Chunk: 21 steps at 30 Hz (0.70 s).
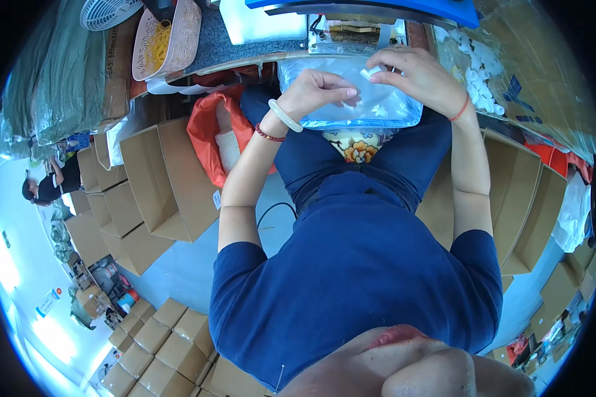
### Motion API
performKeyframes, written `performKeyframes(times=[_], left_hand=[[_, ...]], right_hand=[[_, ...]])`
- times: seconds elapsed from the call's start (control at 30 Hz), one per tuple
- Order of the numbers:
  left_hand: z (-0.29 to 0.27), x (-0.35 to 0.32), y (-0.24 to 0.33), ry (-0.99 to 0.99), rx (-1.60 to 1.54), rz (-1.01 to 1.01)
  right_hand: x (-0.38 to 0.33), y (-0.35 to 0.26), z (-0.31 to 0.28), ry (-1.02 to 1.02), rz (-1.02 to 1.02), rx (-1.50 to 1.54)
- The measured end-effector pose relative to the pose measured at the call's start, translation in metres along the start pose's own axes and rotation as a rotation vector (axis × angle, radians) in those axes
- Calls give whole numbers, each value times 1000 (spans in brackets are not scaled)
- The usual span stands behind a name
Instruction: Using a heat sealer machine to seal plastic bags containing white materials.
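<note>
My right hand (422, 76) pinches a small white piece (372, 71) between thumb and fingers; it looks like plastic, but its exact kind is too small to tell. To its left, my left hand (319, 92) has its thumb and fingertips brought together, and whatever is between them is hidden. Both hands hover over a clear bluish plastic bag (324, 124) spread open across my lap. A few small white pieces (379, 111) lie in it. Directly beyond the bag stands a metal machine (354, 41) at the table edge.
A blue machine part (377, 5) overhangs the far edge. At right lie many white plastic pieces (483, 92); at left, a pink basket (182, 43) holds yellow bands. A red bag (202, 142) and open cardboard boxes (179, 178) flank my legs. Another person (53, 182) is far left.
</note>
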<state>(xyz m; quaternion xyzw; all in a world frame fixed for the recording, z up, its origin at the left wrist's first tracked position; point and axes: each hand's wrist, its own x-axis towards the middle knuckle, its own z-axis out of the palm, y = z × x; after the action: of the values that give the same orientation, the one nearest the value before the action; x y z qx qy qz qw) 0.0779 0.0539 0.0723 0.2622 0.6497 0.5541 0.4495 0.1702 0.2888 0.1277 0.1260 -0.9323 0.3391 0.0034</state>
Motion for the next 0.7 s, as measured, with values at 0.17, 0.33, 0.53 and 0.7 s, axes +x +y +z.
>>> performKeyframes(times=[0.17, 0.33, 0.53, 0.7], left_hand=[[-1, 22, -14, -34, -536, -171], [-13, 60, -19, 50, -763, -123], [-9, 56, -15, 53, -642, -62], [-48, 46, -13, 650, -52, 314]], right_hand=[[1, 18, 16, 294, 259, 283], [-34, 61, 8, 536, 383, -167], [-34, 127, 7, 644, 251, -711], [-43, 128, 16, 776, 369, -494]])
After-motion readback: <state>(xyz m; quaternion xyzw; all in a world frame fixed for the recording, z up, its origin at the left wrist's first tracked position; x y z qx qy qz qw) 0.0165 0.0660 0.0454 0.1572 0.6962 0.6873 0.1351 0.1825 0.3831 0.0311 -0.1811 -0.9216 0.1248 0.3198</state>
